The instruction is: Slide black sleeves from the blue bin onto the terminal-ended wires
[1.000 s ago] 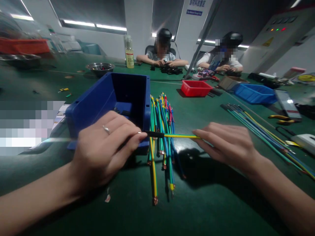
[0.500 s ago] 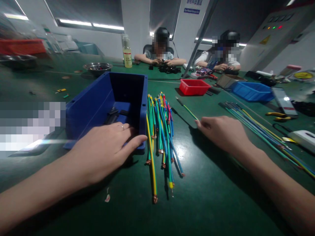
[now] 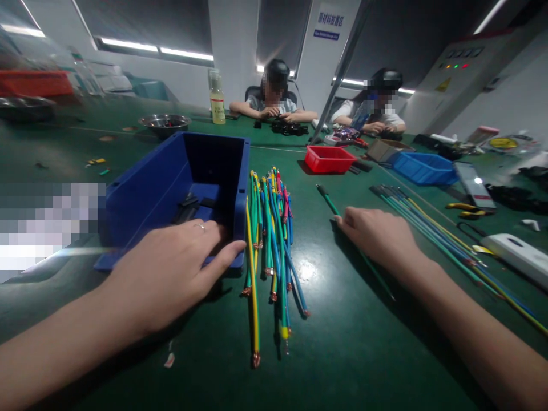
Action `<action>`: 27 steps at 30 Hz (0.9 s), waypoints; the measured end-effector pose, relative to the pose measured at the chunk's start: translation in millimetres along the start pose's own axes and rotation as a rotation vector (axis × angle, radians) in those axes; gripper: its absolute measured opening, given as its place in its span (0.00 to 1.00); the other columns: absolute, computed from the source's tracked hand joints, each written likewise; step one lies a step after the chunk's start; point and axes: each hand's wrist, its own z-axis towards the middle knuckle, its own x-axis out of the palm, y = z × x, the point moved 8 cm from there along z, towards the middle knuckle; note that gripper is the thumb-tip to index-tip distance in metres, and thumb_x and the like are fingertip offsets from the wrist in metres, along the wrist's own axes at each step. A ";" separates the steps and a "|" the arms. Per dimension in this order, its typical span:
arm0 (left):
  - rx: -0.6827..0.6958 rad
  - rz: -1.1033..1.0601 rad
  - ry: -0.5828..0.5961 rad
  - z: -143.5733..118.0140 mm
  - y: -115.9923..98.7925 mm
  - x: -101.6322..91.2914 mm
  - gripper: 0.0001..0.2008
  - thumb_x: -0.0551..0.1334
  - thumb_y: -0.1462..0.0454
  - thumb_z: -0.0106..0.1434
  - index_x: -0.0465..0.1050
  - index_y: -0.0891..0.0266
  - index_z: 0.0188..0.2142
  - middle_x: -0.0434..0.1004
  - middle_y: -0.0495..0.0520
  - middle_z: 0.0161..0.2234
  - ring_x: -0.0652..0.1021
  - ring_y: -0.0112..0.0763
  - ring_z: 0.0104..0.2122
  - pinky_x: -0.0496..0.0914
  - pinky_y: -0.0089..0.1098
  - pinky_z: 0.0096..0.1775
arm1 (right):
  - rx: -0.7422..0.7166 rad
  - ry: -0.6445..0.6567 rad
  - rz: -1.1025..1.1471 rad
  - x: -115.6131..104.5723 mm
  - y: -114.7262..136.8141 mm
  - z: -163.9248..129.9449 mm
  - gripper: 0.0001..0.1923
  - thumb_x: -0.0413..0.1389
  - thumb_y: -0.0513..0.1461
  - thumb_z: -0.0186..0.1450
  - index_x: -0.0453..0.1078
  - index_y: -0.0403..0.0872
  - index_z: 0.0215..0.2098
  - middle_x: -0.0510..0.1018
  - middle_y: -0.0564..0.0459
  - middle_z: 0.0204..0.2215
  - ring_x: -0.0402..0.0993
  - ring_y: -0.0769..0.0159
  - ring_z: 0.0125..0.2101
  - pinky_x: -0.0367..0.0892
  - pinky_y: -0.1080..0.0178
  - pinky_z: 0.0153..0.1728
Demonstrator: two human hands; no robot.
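My left hand (image 3: 175, 268) lies over the low front of a dark blue bin (image 3: 148, 191), thumb stretched apart; its fingertips are partly hidden inside. Several black pieces (image 3: 186, 208) lie in the bin beyond those fingers. At the right, my right hand (image 3: 377, 231) is closed on a green wire (image 3: 329, 201) with a black sleeve at its far end, low over the table. The wire's other end shows below the palm. Between both hands lies a bunch of short wires (image 3: 274, 245), green, blue, yellow and red, many with bare copper ends.
More long wires (image 3: 428, 228) lie at the right, near a white power strip (image 3: 520, 257) and yellow-handled pliers (image 3: 464, 210). Ahead are a red tray (image 3: 329, 160), a light blue tray (image 3: 423, 168) and a metal bowl (image 3: 165, 124). Two people sit across the table.
My right hand has lowered the green wire and turned it, so its length now shows on both sides of the hand. My left hand stays at the bin; the view has shifted slightly.
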 end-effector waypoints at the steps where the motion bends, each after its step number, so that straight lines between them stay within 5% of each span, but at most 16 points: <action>1: 0.074 0.033 -0.035 -0.5 -4.8 -1.8 0.38 0.33 0.49 0.74 0.79 0.61 0.34 0.80 0.62 0.29 0.79 0.47 0.29 0.73 0.43 0.31 | -0.006 -0.006 0.008 -0.5 0.3 -0.2 0.22 0.41 0.50 0.71 0.72 0.48 0.39 0.78 0.46 0.33 0.71 0.60 0.28 0.50 0.63 0.24; 4: 0.190 0.089 -0.071 -2.8 -11.8 -3.1 0.38 0.32 0.54 0.74 0.82 0.61 0.39 0.79 0.63 0.28 0.79 0.49 0.33 0.72 0.43 0.31 | -0.010 -0.012 0.043 -0.9 -1.7 -1.2 0.16 0.45 0.49 0.69 0.70 0.49 0.42 0.78 0.47 0.34 0.71 0.60 0.29 0.51 0.63 0.24; 10: 0.029 -0.051 -0.033 0.8 -7.3 -5.8 0.33 0.42 0.45 0.73 0.81 0.59 0.34 0.80 0.63 0.43 0.79 0.49 0.42 0.75 0.47 0.40 | 0.022 -0.112 -0.012 -8.8 -21.3 -6.2 0.19 0.46 0.50 0.69 0.72 0.49 0.33 0.77 0.44 0.28 0.70 0.61 0.23 0.52 0.63 0.22; 16: 0.009 -0.128 -0.070 -1.9 -8.7 -9.0 0.26 0.50 0.45 0.71 0.77 0.60 0.34 0.80 0.60 0.39 0.79 0.48 0.40 0.73 0.45 0.39 | 0.075 -0.168 -0.025 -11.9 -47.9 -8.3 0.20 0.48 0.46 0.69 0.77 0.45 0.31 0.78 0.38 0.28 0.71 0.61 0.22 0.52 0.61 0.22; 21: 0.021 -0.164 -0.026 -1.1 -9.2 -6.4 0.23 0.50 0.47 0.71 0.74 0.59 0.32 0.77 0.53 0.28 0.77 0.41 0.27 0.66 0.37 0.28 | 0.162 -0.140 -0.011 -2.8 -88.4 -1.1 0.17 0.54 0.46 0.65 0.80 0.44 0.30 0.79 0.35 0.27 0.73 0.58 0.21 0.53 0.59 0.22; 27: 0.023 -0.177 -0.018 1.2 -10.9 -6.5 0.24 0.48 0.47 0.72 0.76 0.58 0.35 0.81 0.53 0.30 0.79 0.40 0.29 0.67 0.36 0.30 | 0.250 -0.231 0.026 11.5 -135.1 8.6 0.19 0.58 0.46 0.60 0.78 0.40 0.21 0.75 0.36 0.20 0.67 0.63 0.14 0.51 0.59 0.20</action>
